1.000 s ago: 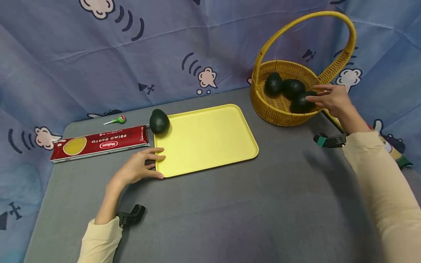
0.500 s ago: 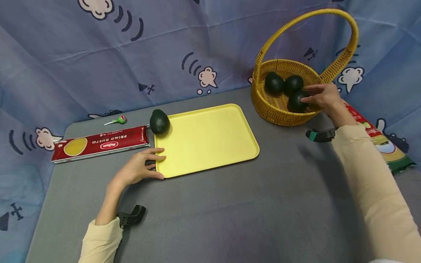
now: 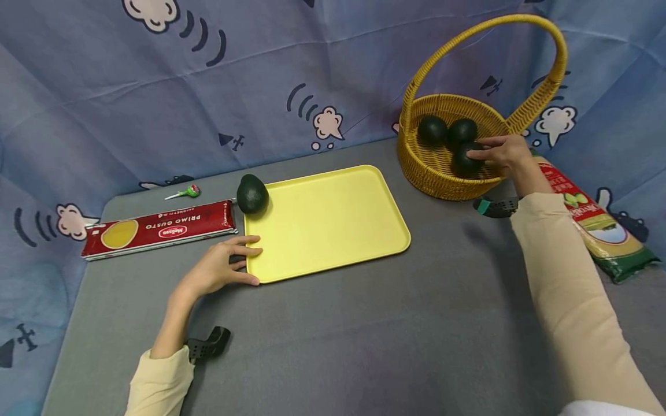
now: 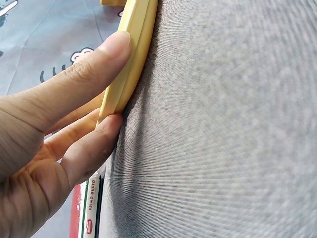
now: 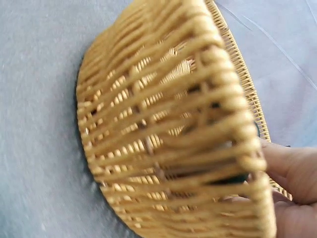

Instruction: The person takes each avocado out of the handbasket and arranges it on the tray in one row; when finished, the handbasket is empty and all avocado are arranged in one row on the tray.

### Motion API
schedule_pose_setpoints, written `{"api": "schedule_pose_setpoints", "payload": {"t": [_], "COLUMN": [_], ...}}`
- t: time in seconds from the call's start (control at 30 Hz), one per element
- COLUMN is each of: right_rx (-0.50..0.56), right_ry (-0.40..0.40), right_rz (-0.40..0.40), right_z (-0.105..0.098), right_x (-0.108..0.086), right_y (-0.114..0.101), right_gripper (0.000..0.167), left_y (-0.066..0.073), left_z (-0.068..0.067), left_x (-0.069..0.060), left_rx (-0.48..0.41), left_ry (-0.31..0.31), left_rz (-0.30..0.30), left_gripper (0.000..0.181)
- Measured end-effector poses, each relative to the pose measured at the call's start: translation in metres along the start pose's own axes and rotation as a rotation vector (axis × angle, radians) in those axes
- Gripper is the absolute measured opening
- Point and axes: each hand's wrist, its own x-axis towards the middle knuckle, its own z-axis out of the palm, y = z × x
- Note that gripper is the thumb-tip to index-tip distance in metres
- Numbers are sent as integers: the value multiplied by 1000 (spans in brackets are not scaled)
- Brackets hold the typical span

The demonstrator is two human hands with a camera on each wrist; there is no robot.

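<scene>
At the left end of the yellow tray (image 3: 325, 225), my left hand (image 3: 221, 266) grips the near corner. In the left wrist view the thumb (image 4: 101, 62) lies along the tray's rim (image 4: 136, 54), with bent fingers against its end. One dark green avocado (image 3: 252, 194) rests on the tray's far left corner. My right hand (image 3: 507, 156) reaches over the near rim of the wicker basket (image 3: 442, 186) and holds an avocado (image 3: 465, 160) inside it. Two other avocados (image 3: 432, 130) sit beside that one. Basket weave hides most of this grip in the right wrist view.
A red spaghetti pack (image 3: 161, 229) lies left of the tray, with a green-wrapped lollipop (image 3: 186, 191) behind it. The basket's tall handle (image 3: 484, 29) arches above it. A red and green bag (image 3: 598, 222) lies right of my right forearm. A patterned cloth (image 3: 171, 115) hangs behind the table.
My right hand and the avocado in its fingers have shifted left inside the basket. More of the red and green bag shows. My left hand and the tray have stayed in place.
</scene>
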Motion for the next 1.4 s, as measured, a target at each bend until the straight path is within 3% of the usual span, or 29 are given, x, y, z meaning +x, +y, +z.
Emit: {"api": "schedule_pose_setpoints", "payload": {"t": [0.2, 0.47, 0.67, 0.8, 1.03, 1.23, 1.4], "right_rx": [126, 102, 162, 124, -26, -30, -28], "right_ry": [-107, -185, -182, -166, -194, -233, -222], "right_rz": [84, 104, 121, 123, 72, 10, -117], "right_z": [5, 5, 7, 7, -4, -14, -17], "right_x": [2, 8, 6, 4, -1, -8, -15], "right_y": [-4, -5, -10, -12, -14, -17, -10], "right_gripper": [84, 87, 85, 83, 85, 87, 79], "left_y": [-2, -2, -2, -1, -1, -1, -1], "left_z": [0, 0, -1, -1, -1, -1, -1], "left_x": [0, 0, 0, 1, 0, -1, 0], "left_rx": [-6, 15, 8, 16, 20, 8, 9], "left_ry": [-3, 8, 5, 3, 0, -6, -12], "left_rz": [-3, -1, 2, 0, -3, -1, 0], "left_gripper": [59, 59, 59, 59, 59, 59, 59]}}
